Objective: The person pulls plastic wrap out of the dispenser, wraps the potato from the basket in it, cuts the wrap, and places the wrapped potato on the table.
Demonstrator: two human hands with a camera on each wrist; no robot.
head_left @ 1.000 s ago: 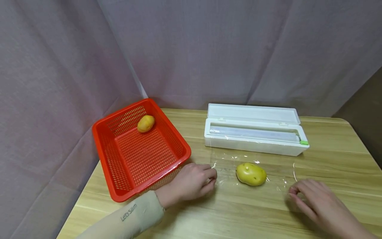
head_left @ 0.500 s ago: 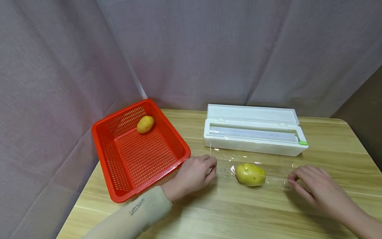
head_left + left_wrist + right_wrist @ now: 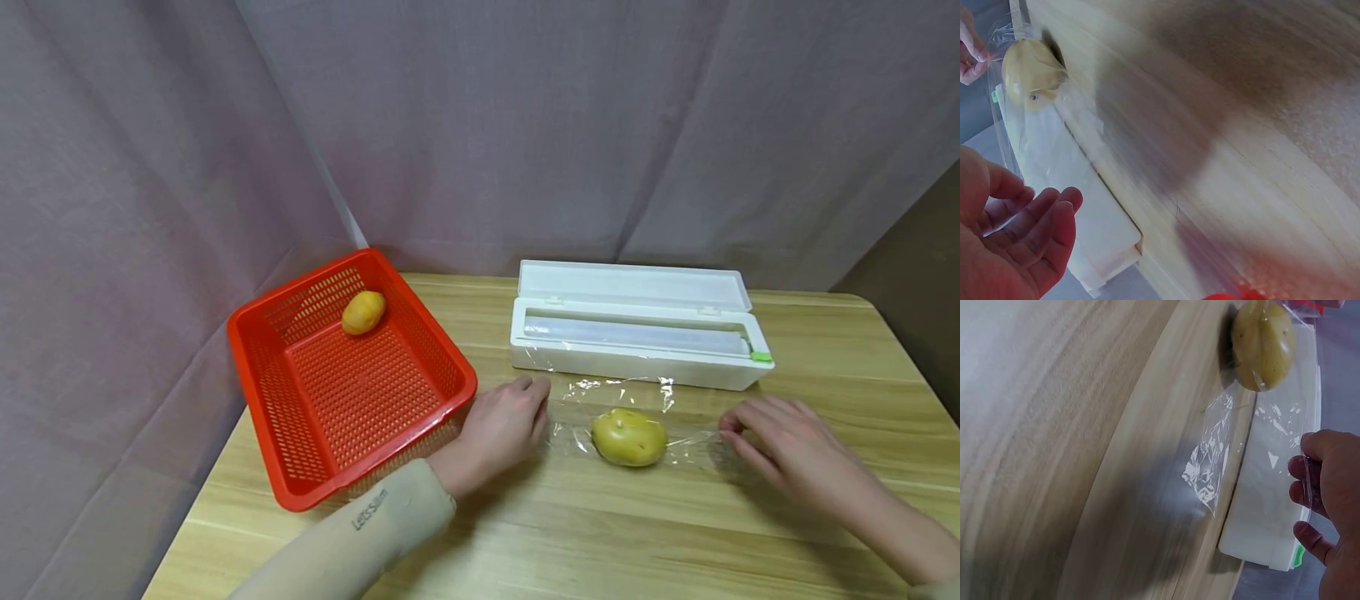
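A yellow potato (image 3: 628, 437) lies on the table with clear cling film (image 3: 686, 447) around and over it, creased and shiny. My left hand (image 3: 504, 427) pinches the film's left side between thumb and fingertips, close to the basket's near corner. On the other side, my right hand (image 3: 780, 446) pinches the film's right side. Between the hands the film is stretched across the potato. In the right wrist view, a crumpled flap of the film (image 3: 1210, 465) hangs near the table, and the right fingers (image 3: 1319, 445) hold its upper edge.
Behind the potato stands a white cling film box (image 3: 637, 367), lid raised, a film roll (image 3: 637, 333) inside and a green slider (image 3: 761, 357) at its right end. A red plastic basket (image 3: 255, 400) with another yellow potato (image 3: 363, 312) stands left. A grey curtain (image 3: 487, 125) hangs behind.
Both hands have moved away from the body toward the box, lifting the film's near edge up and over the potato. The film now shows more creases; the potato stays in place.
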